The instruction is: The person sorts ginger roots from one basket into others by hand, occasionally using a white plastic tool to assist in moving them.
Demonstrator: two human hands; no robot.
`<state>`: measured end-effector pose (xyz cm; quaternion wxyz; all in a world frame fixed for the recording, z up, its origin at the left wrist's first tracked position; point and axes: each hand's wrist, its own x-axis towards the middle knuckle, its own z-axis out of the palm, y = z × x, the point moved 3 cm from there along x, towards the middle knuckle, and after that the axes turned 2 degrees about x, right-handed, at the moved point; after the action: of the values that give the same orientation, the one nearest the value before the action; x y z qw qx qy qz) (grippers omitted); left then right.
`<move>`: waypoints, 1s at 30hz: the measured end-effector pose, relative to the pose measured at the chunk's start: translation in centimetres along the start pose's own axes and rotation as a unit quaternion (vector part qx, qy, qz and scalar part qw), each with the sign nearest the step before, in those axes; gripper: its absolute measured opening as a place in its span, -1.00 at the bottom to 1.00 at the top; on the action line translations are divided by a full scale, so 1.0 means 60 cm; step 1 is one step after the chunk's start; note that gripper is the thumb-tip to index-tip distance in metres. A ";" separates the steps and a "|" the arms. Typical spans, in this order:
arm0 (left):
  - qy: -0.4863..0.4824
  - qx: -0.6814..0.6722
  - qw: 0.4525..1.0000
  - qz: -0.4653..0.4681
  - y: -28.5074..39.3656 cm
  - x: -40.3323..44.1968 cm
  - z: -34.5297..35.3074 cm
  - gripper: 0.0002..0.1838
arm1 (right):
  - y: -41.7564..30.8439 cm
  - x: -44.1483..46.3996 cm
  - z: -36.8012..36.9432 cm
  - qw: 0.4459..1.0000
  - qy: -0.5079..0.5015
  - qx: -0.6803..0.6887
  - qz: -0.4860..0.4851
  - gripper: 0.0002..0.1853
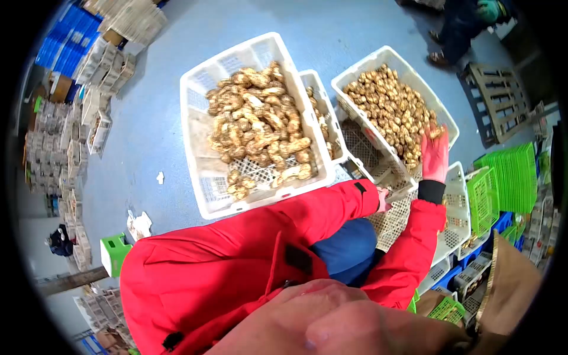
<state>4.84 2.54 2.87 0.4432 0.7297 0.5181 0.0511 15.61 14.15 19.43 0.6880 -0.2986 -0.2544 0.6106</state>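
My right hand (pixel 435 155), in a pink glove, reaches over the far right white crate (pixel 350 102). Its fingers are closed on a small brown-and-cream mushroom (pixel 436 131). Many small, stubby mushrooms (pixel 390 103) fill that crate, which sits tilted. My left hand (pixel 384 200), also pinkish, is by the crate's near corner. Its fingers look curled, and what they hold, if anything, is hidden. To the left, a large white crate (pixel 198 148) contains longer, thick-stemmed mushrooms (pixel 260 115). Between these two, a narrower white crate (pixel 336 139) has some mushrooms in it.
Another white crate (pixel 452 231) stands beside my right forearm. Nested green baskets (pixel 509 177) are at the right, below a pallet (pixel 497 100). A person (pixel 464 26) is at the top right. A green stool (pixel 115 254) and white scraps (pixel 139 225) are at the left.
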 end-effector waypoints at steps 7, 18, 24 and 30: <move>0.083 -0.075 0.992 0.050 0.120 -0.115 -0.146 -0.58 | -0.062 -0.175 0.108 0.981 0.047 -0.179 -0.057 -0.39; 0.150 -0.170 0.954 0.196 0.219 -0.232 -0.136 -0.64 | -0.051 -0.337 -0.049 0.968 0.173 -0.103 -0.151 -0.33; 0.136 -0.175 0.941 0.254 0.232 -0.245 -0.149 -0.71 | -0.036 -0.319 -0.105 0.965 0.150 -0.191 -0.099 -0.25; 0.147 -0.141 0.943 0.263 0.231 -0.259 -0.167 -0.73 | -0.026 -0.320 -0.097 0.978 0.133 -0.128 -0.102 -0.29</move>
<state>2.23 -4.90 24.58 0.4314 0.7545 0.3546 0.3448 18.44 -5.62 16.82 0.7303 -0.4354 -0.2655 0.4546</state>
